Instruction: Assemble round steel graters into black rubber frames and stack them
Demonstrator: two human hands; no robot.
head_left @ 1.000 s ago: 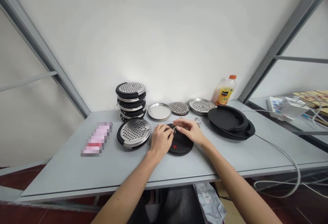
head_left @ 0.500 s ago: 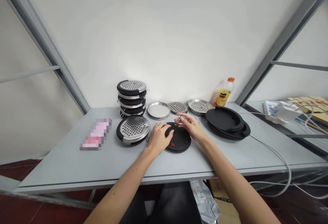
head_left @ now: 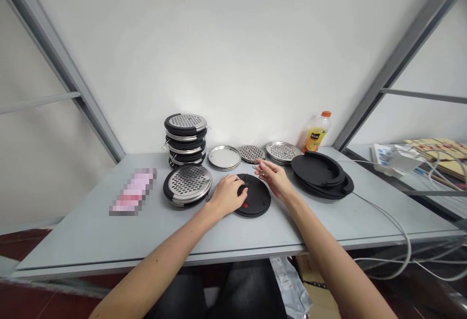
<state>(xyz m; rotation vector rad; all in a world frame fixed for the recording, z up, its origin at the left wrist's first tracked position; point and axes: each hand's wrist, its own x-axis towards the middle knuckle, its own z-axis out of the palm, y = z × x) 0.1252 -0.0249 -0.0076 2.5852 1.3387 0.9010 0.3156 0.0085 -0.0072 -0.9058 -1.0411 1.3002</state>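
Observation:
A black round plastic base (head_left: 258, 200) with a small red patch lies flat on the table in front of me. My left hand (head_left: 226, 194) is closed around its left side, the thumb resting on top. Just past the base's far right edge, my right hand (head_left: 276, 181) pinches a small metal wire hook (head_left: 259, 168) between thumb and fingertips. Left of my left hand lies a round perforated grater (head_left: 189, 183) with a black rim. Behind it stands a stack of similar graters (head_left: 187, 139).
Along the wall are plain metal discs (head_left: 224, 156), small perforated discs (head_left: 252, 153) and larger ones (head_left: 282, 151). Black round trays (head_left: 317, 170) and a juice bottle (head_left: 316, 134) stand to the right. A blurred pink item (head_left: 134, 192) lies left. White cables (head_left: 396, 219) cross the right side.
My right hand has drawn the wire hook slightly right, away from the base. My left hand has shifted its fingers over the base's left edge. The view has moved slightly.

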